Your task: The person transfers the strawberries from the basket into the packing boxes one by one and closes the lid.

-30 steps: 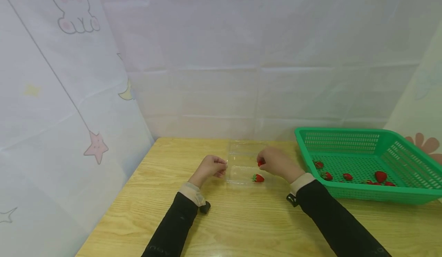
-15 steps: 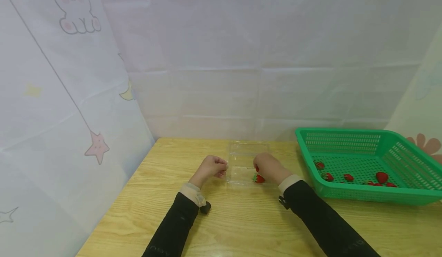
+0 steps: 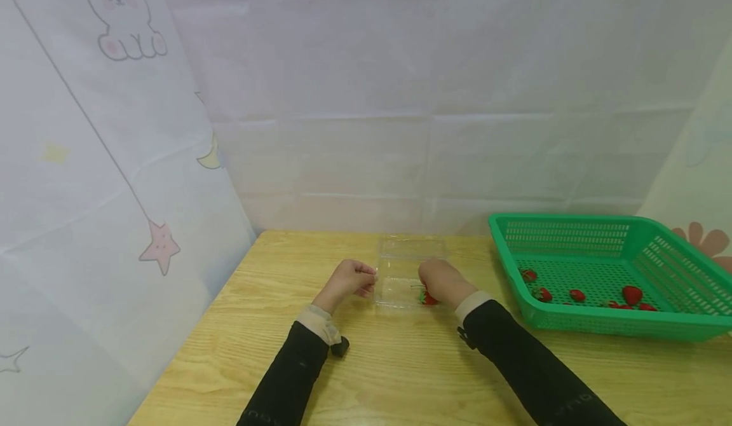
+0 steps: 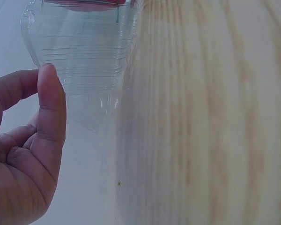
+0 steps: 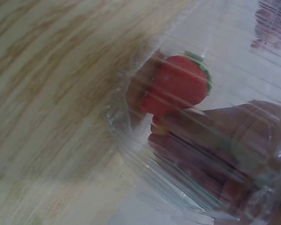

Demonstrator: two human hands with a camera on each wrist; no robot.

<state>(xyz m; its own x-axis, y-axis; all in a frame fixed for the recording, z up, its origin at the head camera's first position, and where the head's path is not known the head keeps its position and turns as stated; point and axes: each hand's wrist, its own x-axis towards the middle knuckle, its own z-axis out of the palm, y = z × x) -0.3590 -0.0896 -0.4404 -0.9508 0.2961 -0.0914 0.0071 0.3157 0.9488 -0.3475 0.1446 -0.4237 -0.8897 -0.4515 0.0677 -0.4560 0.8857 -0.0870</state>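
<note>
A clear plastic clamshell box [image 3: 394, 292] stands on the table with its lid [image 3: 413, 247] open towards the back. My left hand [image 3: 350, 277] pinches the box's left rim between thumb and finger; the left wrist view shows the fingertips [image 4: 48, 70] right at the edge. Inside the box my right hand [image 3: 443, 280] reaches low at the right end, its fingers curled round a strawberry mostly hidden by the hand. Another strawberry [image 3: 427, 297] with green leaves lies just under those fingers. Through the clear wall, the right wrist view shows a red strawberry [image 5: 180, 84] beside the fingers [image 5: 196, 136].
On the right stands a green plastic basket [image 3: 577, 221] with several strawberries [image 3: 632, 295] on its slatted bottom. A pale cloth with printed figures hangs behind and to the left of the wooden table [image 3: 400, 369].
My right hand has moved left and down into the box with a strawberry, now over the one lying there. My left hand stays at the rim.
</note>
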